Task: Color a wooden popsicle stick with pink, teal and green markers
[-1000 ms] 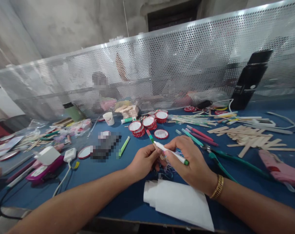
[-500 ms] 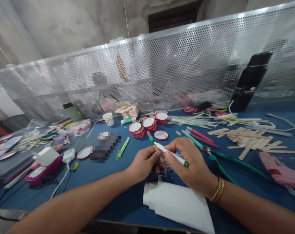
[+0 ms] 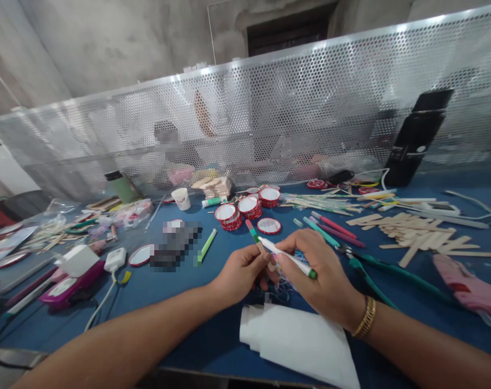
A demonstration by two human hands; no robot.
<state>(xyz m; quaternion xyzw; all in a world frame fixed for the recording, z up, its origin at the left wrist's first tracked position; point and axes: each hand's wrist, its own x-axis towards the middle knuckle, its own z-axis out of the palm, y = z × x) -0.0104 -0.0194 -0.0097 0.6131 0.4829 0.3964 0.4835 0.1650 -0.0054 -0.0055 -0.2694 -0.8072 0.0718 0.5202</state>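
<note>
Between the thumb and fingers of my left hand [image 3: 242,273] is a wooden craft stick [image 3: 251,229], its far end coloured red and then green. My right hand [image 3: 316,275], with a gold bracelet [image 3: 366,317] at the wrist, grips a white marker with a green end [image 3: 292,260]. The marker's tip meets the stick at the green band, or lies very close to it. Tangled thin threads [image 3: 288,283] lie beneath my hands. Nearer to me is a folded white sheet [image 3: 298,343].
Beyond my hands are red-rimmed round tins [image 3: 229,217] and a loose lid [image 3: 269,226]. Green-handled pliers [image 3: 363,265], coloured markers [image 3: 338,229], piled craft sticks [image 3: 411,232] and a black bottle [image 3: 418,140] are to the right. A perforated metal screen [image 3: 229,119] stands behind.
Very little differs. The marker in my right hand has shifted slightly to the right and down along with the hand; both hands keep their holds.
</note>
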